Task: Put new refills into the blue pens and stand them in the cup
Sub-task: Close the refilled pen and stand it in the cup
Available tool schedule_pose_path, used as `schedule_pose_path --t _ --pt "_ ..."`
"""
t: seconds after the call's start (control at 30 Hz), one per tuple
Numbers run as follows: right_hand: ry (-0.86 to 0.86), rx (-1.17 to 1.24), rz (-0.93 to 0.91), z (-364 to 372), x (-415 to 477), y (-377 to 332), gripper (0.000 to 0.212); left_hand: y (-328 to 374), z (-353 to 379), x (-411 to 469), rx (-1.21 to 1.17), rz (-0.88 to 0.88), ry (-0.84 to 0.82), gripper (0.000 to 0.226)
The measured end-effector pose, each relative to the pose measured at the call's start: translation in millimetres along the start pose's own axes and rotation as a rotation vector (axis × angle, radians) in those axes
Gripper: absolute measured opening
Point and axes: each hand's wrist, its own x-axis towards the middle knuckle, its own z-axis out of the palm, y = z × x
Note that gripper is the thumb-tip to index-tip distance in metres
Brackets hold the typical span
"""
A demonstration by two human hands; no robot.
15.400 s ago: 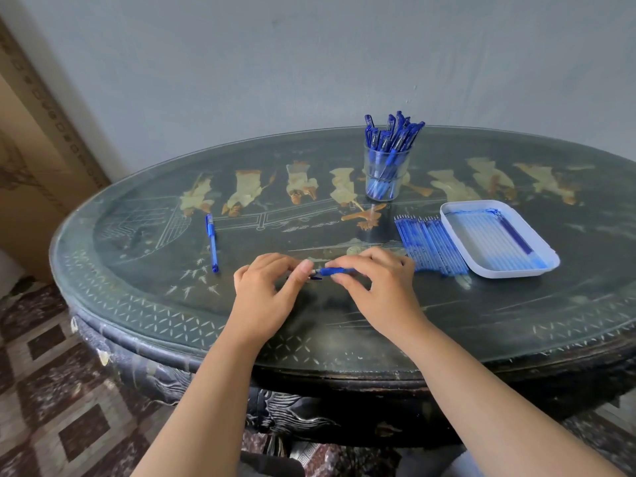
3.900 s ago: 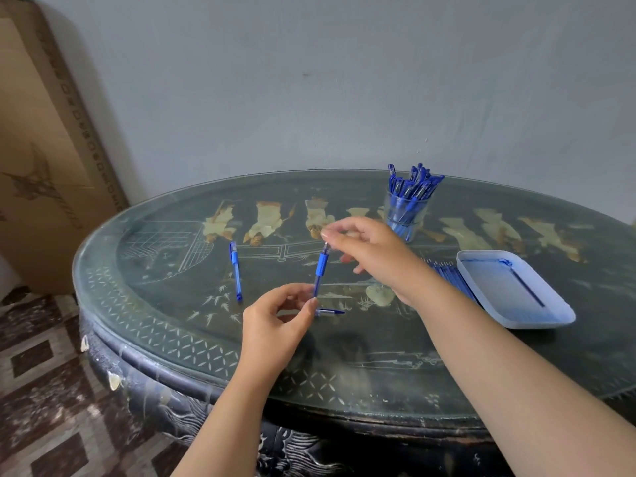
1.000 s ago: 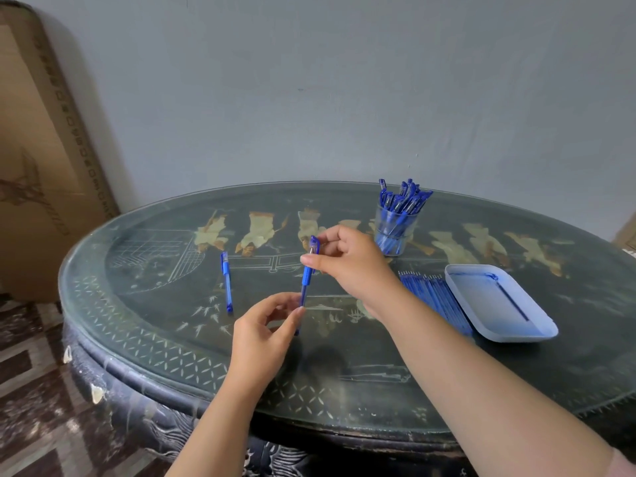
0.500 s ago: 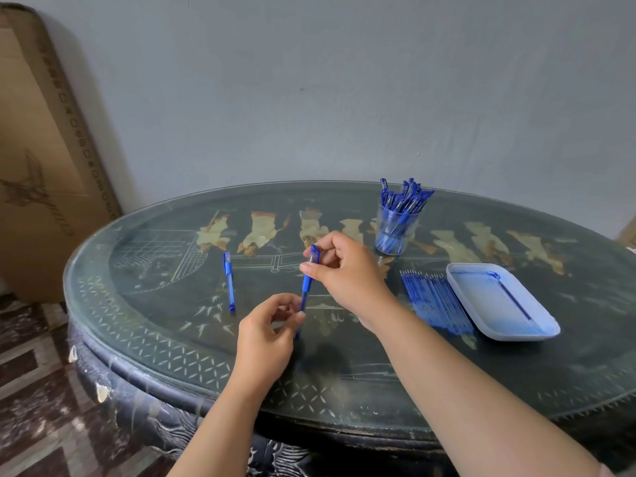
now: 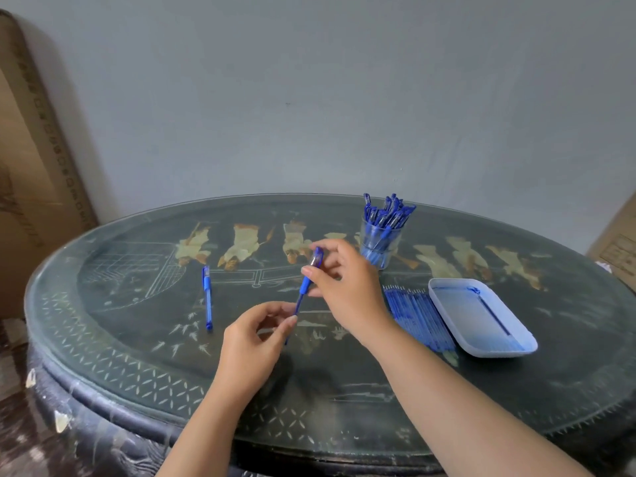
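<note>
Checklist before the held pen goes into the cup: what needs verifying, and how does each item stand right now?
1. Grip on the pen: ok; right hand pinches its upper part, left hand pinches its lower end.
2. Is the pen fully closed: cannot tell; the joint is too small to see.
3. Upright cup: ok, beyond the right hand.
4. Room in the cup: cannot tell; it is crowded with pens.
5. Way to the cup: ok; nothing stands between.
6. Next one ready: ok; loose pen lies on the table, left of the hands.
</note>
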Motion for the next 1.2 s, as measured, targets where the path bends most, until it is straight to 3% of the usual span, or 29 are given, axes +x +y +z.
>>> schedule_pose_path --t 0.17,0.37,0.5,0.63,0.9,1.03,1.2 --pt "0.188 0.056 -0.037 -41.5 36.8 -10.4 0.034 -7.1 5.3 23.6 -0.095 -0.061 0.068 0.011" --pt "0.527 -0.077 -0.195 -99.2 99.6 -22.0 0.040 -11.8 9.9 47.7 -0.148 -0.095 0.143 0.012" --pt "0.642 -0.122 -0.282 -117.7 134.0 -18.6 0.035 -17.9 11.5 53.0 -0.129 -0.112 0.142 0.012" --pt "0.566 -0.268 -0.282 -116.8 152.6 -1.7 0.029 -21.2 12.1 53.2 -0.101 -0.111 0.142 0.014" --pt "0.396 -0.527 -0.104 -111.5 159.4 41.6 0.011 -23.5 12.3 53.1 -0.094 -0.131 0.145 0.014" --pt "0.326 -0.775 -0.095 -113.5 162.0 54.2 0.014 -23.4 12.2 52.7 -0.078 -0.141 0.145 0.013" --pt "0.234 -0.873 -0.015 -110.9 167.7 51.9 0.013 -21.7 13.1 51.8 -0.056 -0.138 0.142 0.012"
